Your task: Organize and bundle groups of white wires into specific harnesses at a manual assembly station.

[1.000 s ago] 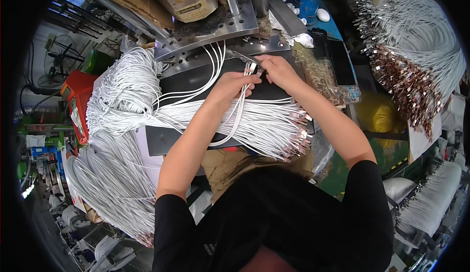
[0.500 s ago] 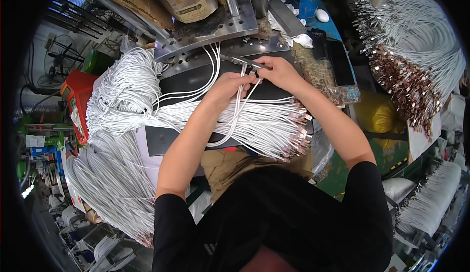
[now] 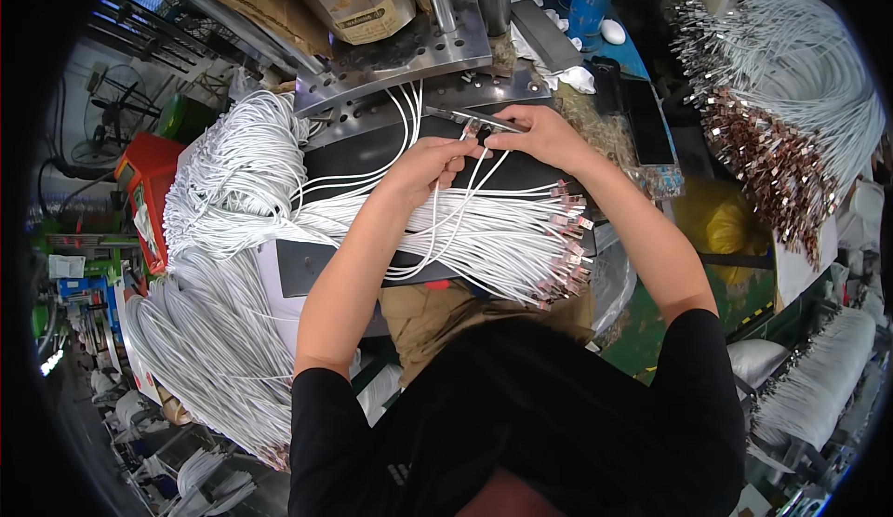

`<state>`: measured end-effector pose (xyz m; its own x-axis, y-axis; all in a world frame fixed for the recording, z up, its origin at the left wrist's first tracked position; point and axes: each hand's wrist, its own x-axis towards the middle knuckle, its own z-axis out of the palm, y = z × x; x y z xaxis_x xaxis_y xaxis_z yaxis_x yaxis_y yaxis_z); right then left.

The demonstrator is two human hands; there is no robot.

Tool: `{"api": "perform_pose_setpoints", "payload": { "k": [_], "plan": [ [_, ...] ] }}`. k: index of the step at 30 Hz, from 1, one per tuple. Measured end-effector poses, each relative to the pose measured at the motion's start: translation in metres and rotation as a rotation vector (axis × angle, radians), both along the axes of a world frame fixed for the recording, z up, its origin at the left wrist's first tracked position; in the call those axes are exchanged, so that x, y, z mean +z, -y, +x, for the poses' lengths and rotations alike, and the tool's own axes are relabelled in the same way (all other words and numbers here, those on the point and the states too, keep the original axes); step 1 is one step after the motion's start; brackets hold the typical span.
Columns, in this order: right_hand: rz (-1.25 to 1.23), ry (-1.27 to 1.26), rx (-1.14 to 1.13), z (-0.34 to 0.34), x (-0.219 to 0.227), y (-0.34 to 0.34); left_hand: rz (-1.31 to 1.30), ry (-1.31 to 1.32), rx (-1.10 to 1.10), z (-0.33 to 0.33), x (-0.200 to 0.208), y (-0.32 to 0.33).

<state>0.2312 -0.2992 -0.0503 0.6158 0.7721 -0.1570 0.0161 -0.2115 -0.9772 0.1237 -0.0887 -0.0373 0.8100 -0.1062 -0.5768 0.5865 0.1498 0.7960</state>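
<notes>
My left hand (image 3: pixel 437 161) is closed in a pinch on a white cable (image 3: pixel 434 208) near its small metal-and-copper connector end (image 3: pixel 472 130). Just to its right, my right hand (image 3: pixel 544 136) grips a pair of slim metal tweezers (image 3: pixel 498 122), their tips pointing left past the connector. A second white cable (image 3: pixel 477 185) runs up to the right fingertips; whether they hold it too I cannot tell. Below both hands, a thick bundle of white cables (image 3: pixel 446 233) lies across a black board (image 3: pixel 302 271), its connector ends (image 3: pixel 567 247) fanned out to the right.
A steel press plate with holes (image 3: pixel 400 71) stands beyond the hands, some cables reaching its edge. Coiled white cables (image 3: pixel 233 178) heap up at left beside a red bin (image 3: pixel 149 182). More cables (image 3: pixel 800 61) hang at right. A dark phone-like slab (image 3: pixel 646 122) lies at far right.
My hands have drawn slightly apart, the right one moving a little to the right with the tweezers. The cable under my left hand has swung left, away from the other strand.
</notes>
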Motion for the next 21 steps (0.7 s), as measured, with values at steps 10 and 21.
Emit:
{"api": "perform_pose_setpoints", "payload": {
  "k": [10,21],
  "plan": [
    [-0.124,0.095,-0.139,0.008,0.001,0.003,0.175,0.155,0.196,-0.015,-0.003,-0.013],
    [-0.233,0.193,0.087,-0.001,0.020,0.006,0.408,0.225,0.008,-0.022,0.002,-0.012]
  ]
}}
